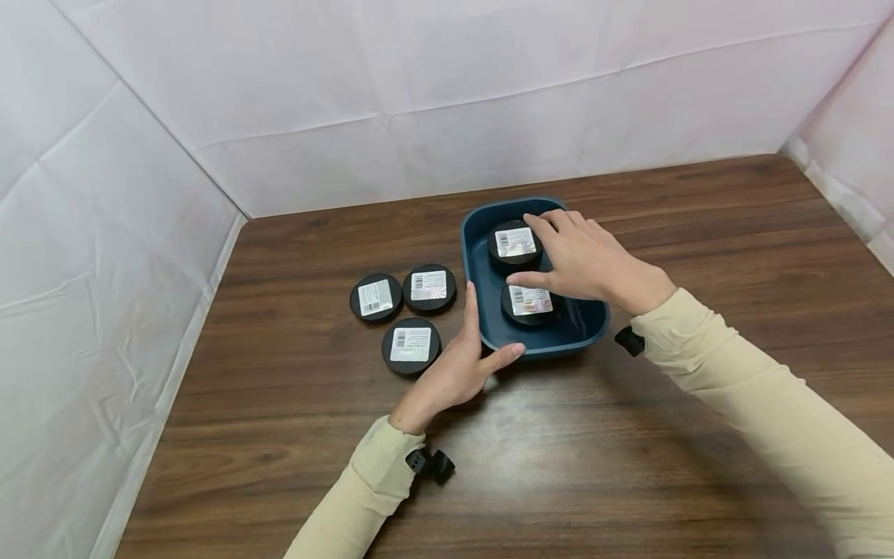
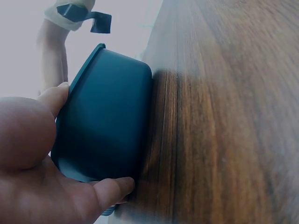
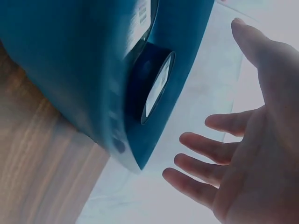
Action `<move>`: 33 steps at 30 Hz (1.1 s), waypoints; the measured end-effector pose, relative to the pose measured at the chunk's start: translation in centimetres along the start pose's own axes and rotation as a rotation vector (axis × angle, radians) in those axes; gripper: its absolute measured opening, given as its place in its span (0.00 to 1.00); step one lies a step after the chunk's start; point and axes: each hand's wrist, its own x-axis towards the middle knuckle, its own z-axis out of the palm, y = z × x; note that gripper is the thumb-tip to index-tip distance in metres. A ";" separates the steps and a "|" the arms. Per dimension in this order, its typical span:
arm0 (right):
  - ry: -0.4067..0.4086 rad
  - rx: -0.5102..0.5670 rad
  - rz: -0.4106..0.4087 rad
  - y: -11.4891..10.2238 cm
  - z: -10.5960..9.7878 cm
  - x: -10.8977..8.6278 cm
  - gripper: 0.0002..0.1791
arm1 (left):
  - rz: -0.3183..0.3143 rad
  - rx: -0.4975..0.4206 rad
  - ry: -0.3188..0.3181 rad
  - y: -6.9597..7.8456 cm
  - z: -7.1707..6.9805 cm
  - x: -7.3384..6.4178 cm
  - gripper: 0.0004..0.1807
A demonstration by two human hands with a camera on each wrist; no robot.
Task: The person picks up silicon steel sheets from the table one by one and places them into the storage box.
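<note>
My left hand [image 1: 457,365] holds the near left corner of a deep blue plastic bin [image 1: 534,351], thumb along the near rim and fingers against the left side. In the left wrist view the thumb rests at the rim of the bin [image 2: 105,112]. Inside lie two squat black round containers, the far one [image 1: 499,256] and the near one [image 1: 527,317], each with a white barcode label on top. My right hand [image 1: 587,252] hovers over the bin with fingers spread and nothing between them, partly covering the near container. The right wrist view shows its palm and parted fingers beside the bin.
Left of the bin, three more black round containers sit on the wooden table: one at far left [image 1: 375,298], one by the bin [image 1: 429,289] and one nearer me [image 1: 410,347]. White sheeting [image 1: 419,155] walls the table's back and sides.
</note>
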 end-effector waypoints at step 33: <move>0.069 0.145 0.039 0.4 2.5 -2.5 0.55 | 0.024 -0.002 0.028 -0.2 -0.2 0.1 0.58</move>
